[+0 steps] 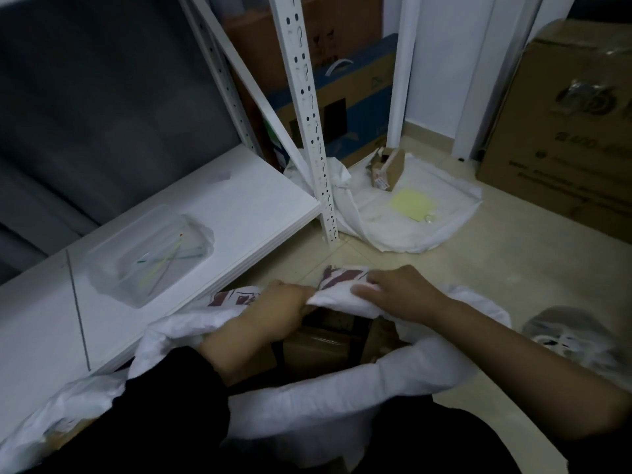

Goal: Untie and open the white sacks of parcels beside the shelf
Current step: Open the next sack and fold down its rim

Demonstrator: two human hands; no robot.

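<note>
Beige floor tiles (478,268) run under everything, with the white shelf (205,213) along your 10 o'clock side and its slotted post (307,114) standing at 12 o'clock. On the shelf board sits a clear plastic tub (150,254) with thin coloured ties inside. Past the post, at 1 o'clock, a second white sack (410,227) lies flattened on the floor, carrying a small cardboard parcel (386,165) and a pale yellow sheet (413,203). A big cardboard carton (564,131) stands at 2 o'clock, and a grey plastic bag (564,336) lies at 3 o'clock, just beside your right forearm.

The white sack (342,388) sits right below you at 6 o'clock, close against the shelf edge. Its mouth is turned up toward you with the rim rolled down, and the opening's long axis runs from 9 to 3 o'clock. Brown parcels (321,340) show inside. Your left grip (273,306) is curled round the far rim, and your right grip (393,292) clutches the same rolled rim by the red-brown print (342,275). The two grips are near each other.
</note>
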